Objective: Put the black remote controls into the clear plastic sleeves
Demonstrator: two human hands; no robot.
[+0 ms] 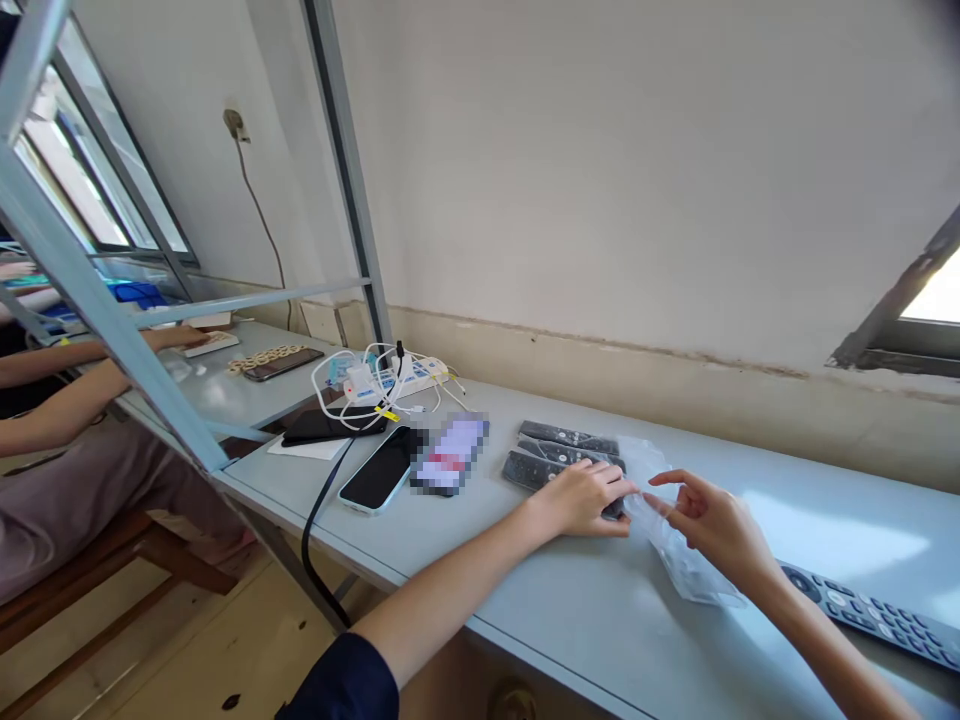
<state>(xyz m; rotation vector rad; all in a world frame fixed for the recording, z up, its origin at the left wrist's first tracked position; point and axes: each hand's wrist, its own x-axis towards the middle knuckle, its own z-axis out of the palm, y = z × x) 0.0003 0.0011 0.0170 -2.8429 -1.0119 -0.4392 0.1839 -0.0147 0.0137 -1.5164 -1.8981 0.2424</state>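
Observation:
Several dark remote controls [566, 437] lie side by side on the pale table, wrapped in clear plastic as far as I can see. My left hand [586, 497] is closed over the right end of the nearest one, its thumb on the near side and its fingers on top. Just right of it lie crumpled clear plastic bags [694, 570]. Above this plastic is my right hand [709, 515], thumb and index finger apart, their tips close to my left fingertips. A larger unwrapped remote [874, 610] rests beyond my right forearm.
Left of the remotes are a phone with a blurred screen [451, 452], a light-edged phone [381, 470] and a dark phone [330, 427]. Behind them, white cables tangle around a power strip [420, 378]. A metal post [112, 240] stands left; another person's arm [75, 420] reaches over the neighbouring table.

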